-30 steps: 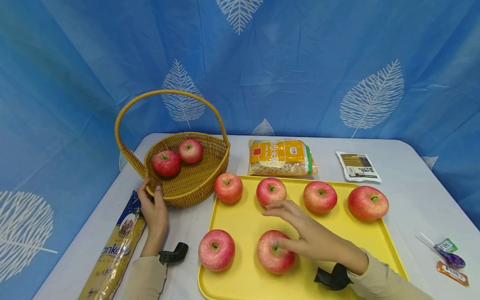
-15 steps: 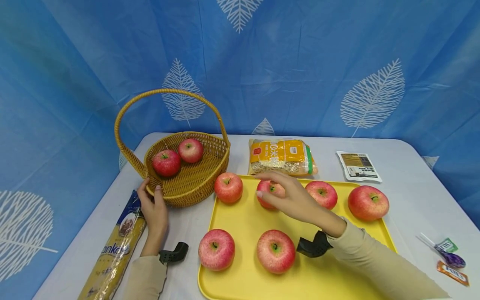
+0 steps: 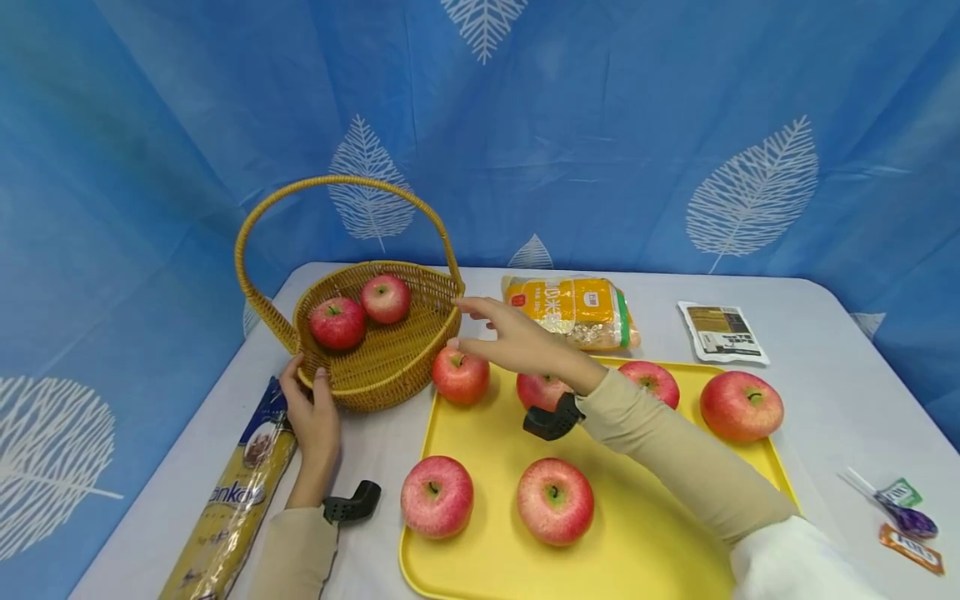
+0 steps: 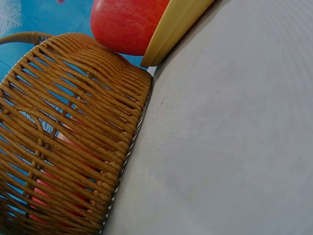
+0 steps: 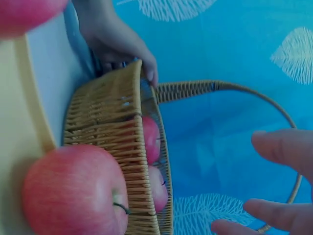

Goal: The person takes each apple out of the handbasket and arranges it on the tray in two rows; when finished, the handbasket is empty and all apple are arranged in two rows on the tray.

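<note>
My left hand [image 3: 315,421] grips the near left rim of a wicker basket [image 3: 390,385] with a tall arched handle. Two red apples lie inside it, one a darker apple [image 3: 337,323] and one a paler apple [image 3: 386,299]. Spread and holding nothing, my right hand [image 3: 517,340] is above the apple [image 3: 461,379] at the back left corner of a yellow tray [image 3: 637,533], its fingertips close to the basket's right end. In the right wrist view, that apple [image 5: 73,191] sits beside the basket wall, and the fingers [image 5: 288,152] stand apart from it.
More apples stand on the tray, such as a front apple [image 3: 555,502] and a right-hand apple [image 3: 741,406]. A noodle-like long packet [image 3: 232,500] lies left, an orange-labelled bag [image 3: 573,310] behind the tray, a flat pouch [image 3: 723,332] back right, sweets [image 3: 907,523] at right.
My right hand has moved left and away from me, from over the front apple, past the back row, to the back left apple. My left hand keeps its hold on the basket.
</note>
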Demonstrator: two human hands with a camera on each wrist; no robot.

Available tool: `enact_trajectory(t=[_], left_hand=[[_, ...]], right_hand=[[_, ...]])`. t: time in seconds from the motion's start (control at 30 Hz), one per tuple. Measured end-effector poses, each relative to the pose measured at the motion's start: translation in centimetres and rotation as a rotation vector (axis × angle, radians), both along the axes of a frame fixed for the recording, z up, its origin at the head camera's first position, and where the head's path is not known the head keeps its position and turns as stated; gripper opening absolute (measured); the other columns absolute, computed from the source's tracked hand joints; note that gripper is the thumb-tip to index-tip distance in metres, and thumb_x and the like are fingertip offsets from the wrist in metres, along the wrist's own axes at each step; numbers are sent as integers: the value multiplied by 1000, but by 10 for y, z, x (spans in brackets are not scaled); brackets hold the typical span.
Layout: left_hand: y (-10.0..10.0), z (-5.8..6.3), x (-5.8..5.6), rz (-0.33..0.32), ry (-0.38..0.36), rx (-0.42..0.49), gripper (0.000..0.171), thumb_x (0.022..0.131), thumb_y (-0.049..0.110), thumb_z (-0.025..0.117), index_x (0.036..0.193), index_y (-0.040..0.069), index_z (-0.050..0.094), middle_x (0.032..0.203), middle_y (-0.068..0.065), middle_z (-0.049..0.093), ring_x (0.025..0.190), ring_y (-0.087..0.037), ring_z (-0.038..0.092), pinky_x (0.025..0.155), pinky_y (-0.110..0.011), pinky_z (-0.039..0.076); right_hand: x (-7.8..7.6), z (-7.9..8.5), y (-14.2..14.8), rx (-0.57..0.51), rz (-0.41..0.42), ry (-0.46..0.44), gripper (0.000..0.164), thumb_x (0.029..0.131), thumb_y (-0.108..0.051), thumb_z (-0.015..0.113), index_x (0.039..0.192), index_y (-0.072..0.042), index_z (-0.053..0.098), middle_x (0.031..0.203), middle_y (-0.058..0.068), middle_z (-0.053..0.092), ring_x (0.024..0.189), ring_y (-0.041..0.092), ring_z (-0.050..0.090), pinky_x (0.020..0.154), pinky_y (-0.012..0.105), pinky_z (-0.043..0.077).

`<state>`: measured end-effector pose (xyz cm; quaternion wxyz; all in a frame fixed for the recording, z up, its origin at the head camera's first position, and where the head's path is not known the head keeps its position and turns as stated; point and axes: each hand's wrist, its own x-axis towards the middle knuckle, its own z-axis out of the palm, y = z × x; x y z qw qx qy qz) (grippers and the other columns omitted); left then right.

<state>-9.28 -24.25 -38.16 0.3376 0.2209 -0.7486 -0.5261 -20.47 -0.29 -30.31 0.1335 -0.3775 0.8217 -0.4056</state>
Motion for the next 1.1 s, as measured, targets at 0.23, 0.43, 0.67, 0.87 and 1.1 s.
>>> enact_trajectory(t=[0.23, 0.43, 0.67, 0.87, 1.1], left_hand=[[1, 1, 0, 11, -7, -2, 42, 94, 13, 38, 134, 0, 32, 140, -18, 34, 130, -28, 34, 105, -44, 28], [1, 1, -2, 15, -10, -5, 41, 94, 13, 38, 134, 0, 32, 140, -18, 35, 129, -28, 35, 104, -43, 29], [-8, -11, -6, 11, -2, 4, 42, 95, 15, 38, 134, 4, 32, 141, -15, 35, 129, -27, 35, 104, -44, 29], [-21, -31, -11, 18, -17, -17, 41, 95, 23, 40, 135, 14, 34, 141, -5, 37, 128, -20, 37, 104, -40, 31], [-22, -35, -11, 16, -13, -16, 42, 95, 24, 40, 136, 15, 33, 141, -6, 35, 130, -22, 35, 105, -42, 30]], right_hand=[[-22, -4, -35, 26, 14, -70, 64, 85, -41, 57, 140, -18, 33, 141, 6, 40, 128, 24, 40, 104, 39, 34], [-40, -16, -65, 17, -30, -68, 67, 85, -42, 58, 141, -16, 31, 146, 5, 31, 132, 24, 35, 106, 39, 32], [-56, -22, -95, -62, -74, -75, 65, 86, -36, 58, 141, -15, 30, 145, 8, 31, 130, 26, 35, 104, 40, 35], [-61, -22, -114, -59, -92, -88, 67, 85, -35, 59, 141, -17, 28, 143, 10, 32, 130, 25, 35, 101, 41, 37], [-60, -22, -135, -80, -116, -107, 73, 83, -36, 61, 142, -14, 25, 144, 12, 29, 131, 27, 34, 101, 42, 37]])
